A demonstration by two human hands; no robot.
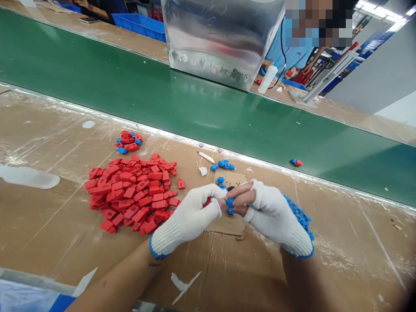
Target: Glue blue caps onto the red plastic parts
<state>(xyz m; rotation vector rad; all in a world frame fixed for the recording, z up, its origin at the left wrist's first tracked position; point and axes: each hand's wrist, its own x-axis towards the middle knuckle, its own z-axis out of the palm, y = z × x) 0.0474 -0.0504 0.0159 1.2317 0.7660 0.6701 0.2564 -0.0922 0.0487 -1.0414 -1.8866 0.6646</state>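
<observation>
Both my hands wear white knit gloves and meet above a small cardboard piece (pixel 234 178) on the worktable. My left hand (pixel 188 219) is closed round a red plastic part (pixel 207 201), of which only a corner shows. My right hand (pixel 276 216), fingertips bare, pinches a small blue plastic part (pixel 230 204) against that red part. A large heap of red parts (pixel 131 193) lies just left of my left hand. Blue parts (pixel 300 216) lie behind my right hand, and a few more blue parts (pixel 223 164) sit beyond the cardboard.
A small pile of joined red-and-blue pieces (pixel 128 142) lies at the table's far left. The green conveyor belt (pixel 162 95) runs behind, carrying one red-and-blue piece (pixel 296 162) and a shiny metal box (pixel 221 39). A person in blue sits opposite, near a white bottle (pixel 268 78).
</observation>
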